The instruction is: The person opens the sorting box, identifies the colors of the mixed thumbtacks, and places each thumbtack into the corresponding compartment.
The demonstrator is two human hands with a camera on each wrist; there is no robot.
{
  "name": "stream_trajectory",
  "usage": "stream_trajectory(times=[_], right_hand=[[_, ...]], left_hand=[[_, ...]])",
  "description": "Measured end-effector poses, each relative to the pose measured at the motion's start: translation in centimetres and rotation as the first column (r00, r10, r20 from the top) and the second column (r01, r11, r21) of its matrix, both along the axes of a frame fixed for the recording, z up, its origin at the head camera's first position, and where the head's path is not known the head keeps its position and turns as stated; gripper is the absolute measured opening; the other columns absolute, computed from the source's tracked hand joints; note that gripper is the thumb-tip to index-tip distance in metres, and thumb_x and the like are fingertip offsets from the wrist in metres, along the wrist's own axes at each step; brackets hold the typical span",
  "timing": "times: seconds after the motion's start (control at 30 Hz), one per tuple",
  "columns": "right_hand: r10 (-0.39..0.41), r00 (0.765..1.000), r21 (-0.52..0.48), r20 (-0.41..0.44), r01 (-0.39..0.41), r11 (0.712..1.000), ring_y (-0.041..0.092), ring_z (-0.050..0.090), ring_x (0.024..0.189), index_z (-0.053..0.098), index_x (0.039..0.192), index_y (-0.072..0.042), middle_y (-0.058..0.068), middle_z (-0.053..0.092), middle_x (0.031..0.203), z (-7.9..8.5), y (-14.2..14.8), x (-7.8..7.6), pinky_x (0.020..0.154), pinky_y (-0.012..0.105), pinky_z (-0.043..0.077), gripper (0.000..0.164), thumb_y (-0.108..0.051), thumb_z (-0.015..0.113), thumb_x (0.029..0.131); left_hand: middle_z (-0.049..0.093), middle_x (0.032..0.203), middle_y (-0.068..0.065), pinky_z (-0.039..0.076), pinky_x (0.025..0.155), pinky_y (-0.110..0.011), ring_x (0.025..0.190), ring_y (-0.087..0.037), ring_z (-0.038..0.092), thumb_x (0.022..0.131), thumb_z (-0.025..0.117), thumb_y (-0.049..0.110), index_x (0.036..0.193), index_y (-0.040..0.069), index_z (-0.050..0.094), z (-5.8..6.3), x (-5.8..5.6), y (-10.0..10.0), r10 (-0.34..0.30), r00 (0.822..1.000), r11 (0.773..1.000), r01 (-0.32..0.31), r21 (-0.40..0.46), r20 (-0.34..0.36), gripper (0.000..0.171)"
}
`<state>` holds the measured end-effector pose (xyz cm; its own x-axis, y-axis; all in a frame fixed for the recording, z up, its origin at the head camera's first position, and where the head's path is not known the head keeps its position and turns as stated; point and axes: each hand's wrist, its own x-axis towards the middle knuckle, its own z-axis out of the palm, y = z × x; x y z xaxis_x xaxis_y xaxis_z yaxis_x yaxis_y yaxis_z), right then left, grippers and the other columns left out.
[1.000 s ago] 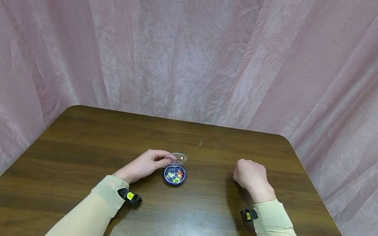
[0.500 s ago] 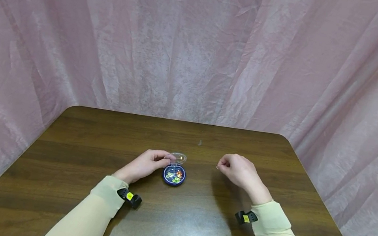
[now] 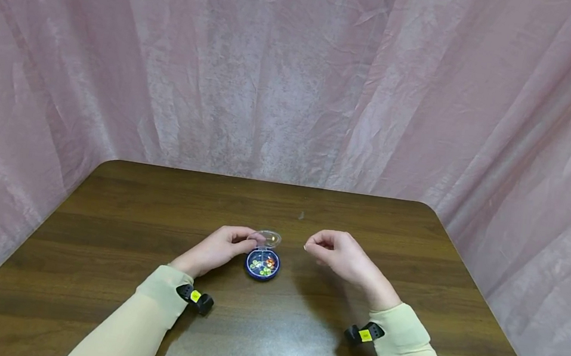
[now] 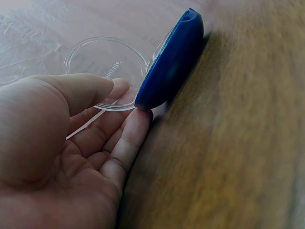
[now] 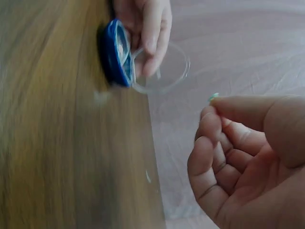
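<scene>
A round blue pill case (image 3: 260, 278) stands open on the table, its clear lid (image 3: 272, 237) raised at the back. Small shiny green, yellow and orange pieces (image 3: 266, 271) lie in its divided compartments. My left hand (image 3: 219, 248) holds the lid from the left, thumb on one side and fingers behind, as the left wrist view shows; one fingertip is right at the blue base (image 4: 176, 62). Raised over the table to the right of the case, my right hand (image 3: 345, 261) pinches a tiny pale green piece (image 5: 213, 97) between thumb and forefinger.
The brown wooden table (image 3: 163, 198) has rounded far corners. Behind it hangs a pink curtain (image 3: 266, 79). A small pale mark (image 3: 301, 215) shows on the wood beyond the case. Each wrist carries a black camera (image 3: 363, 335).
My right hand has moved left toward the case, turning from a fist-like pose so the pinched piece shows at its fingertips. My left hand and the case have stayed put.
</scene>
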<state>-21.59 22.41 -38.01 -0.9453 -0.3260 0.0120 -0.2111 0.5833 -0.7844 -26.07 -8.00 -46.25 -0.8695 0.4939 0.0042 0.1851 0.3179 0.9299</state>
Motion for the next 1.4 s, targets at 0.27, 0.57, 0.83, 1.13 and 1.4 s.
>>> stream_trajectory(times=[0.27, 0.57, 0.83, 1.13, 1.4], right_hand=[[0.066, 0.984, -0.334, 0.164, -0.007, 0.943, 0.017, 0.055, 0.073, 0.067, 0.102, -0.005, 0.005, 0.058, 0.081, 0.6, -1.0, 0.5, 0.070, 0.030, 0.048, 0.028, -0.032, 0.068, 0.095], [0.300, 0.917, -0.748, 0.263, -0.003, 0.664, 0.008, 0.052, 0.071, 0.061, 0.104, -0.002, 0.002, 0.059, 0.089, 1.5, -1.5, 1.2, 0.068, 0.024, 0.046, 0.016, -0.018, 0.060, 0.100], [0.537, 0.816, -0.916, 0.212, -0.026, 0.401, 0.009, 0.043, 0.072, 0.058, 0.097, -0.010, -0.001, 0.046, 0.085, 2.4, -1.5, 1.7, 0.068, 0.026, 0.034, 0.017, -0.012, 0.044, 0.107], [0.635, 0.761, -0.942, 0.133, -0.103, 0.320, 0.008, 0.040, 0.071, 0.054, 0.092, -0.013, -0.003, 0.042, 0.084, 3.1, -1.7, 2.4, 0.067, 0.025, 0.029, 0.020, -0.014, 0.041, 0.108], [0.554, 0.817, -0.897, 0.160, -0.113, 0.426, 0.011, 0.041, 0.071, 0.057, 0.095, -0.008, -0.001, 0.045, 0.083, 2.9, -1.5, 2.3, 0.067, 0.027, 0.031, 0.015, -0.014, 0.048, 0.105]], left_hand=[[0.066, 0.123, 0.011, 0.041, 0.103, -0.036, 0.122, -0.010, 0.055, 0.100, 0.060, 0.033, 0.123, 0.024, 0.071, -0.1, 0.0, 0.1, 0.000, 1.000, 1.000, 0.000, 0.003, -0.010, 0.027], [0.066, 0.123, 0.010, 0.041, 0.104, -0.036, 0.122, -0.011, 0.055, 0.101, 0.059, 0.031, 0.125, 0.021, 0.070, 0.3, 0.4, 0.0, 0.002, 1.000, 1.000, -0.002, 0.004, -0.003, 0.028], [0.066, 0.124, 0.011, 0.040, 0.104, -0.036, 0.123, -0.011, 0.054, 0.101, 0.059, 0.031, 0.124, 0.022, 0.071, 0.4, 0.5, 0.0, 0.005, 1.000, 1.000, -0.005, 0.003, -0.001, 0.027], [0.066, 0.123, 0.011, 0.040, 0.105, -0.036, 0.123, -0.011, 0.054, 0.100, 0.060, 0.031, 0.123, 0.024, 0.071, 0.5, 0.5, 0.1, 0.006, 1.000, 1.000, -0.006, 0.010, 0.010, 0.026], [0.066, 0.124, 0.009, 0.040, 0.105, -0.038, 0.124, -0.013, 0.054, 0.101, 0.060, 0.031, 0.124, 0.023, 0.070, 0.7, 0.5, 0.2, -0.001, 1.000, 1.000, 0.001, 0.006, -0.004, 0.027]])
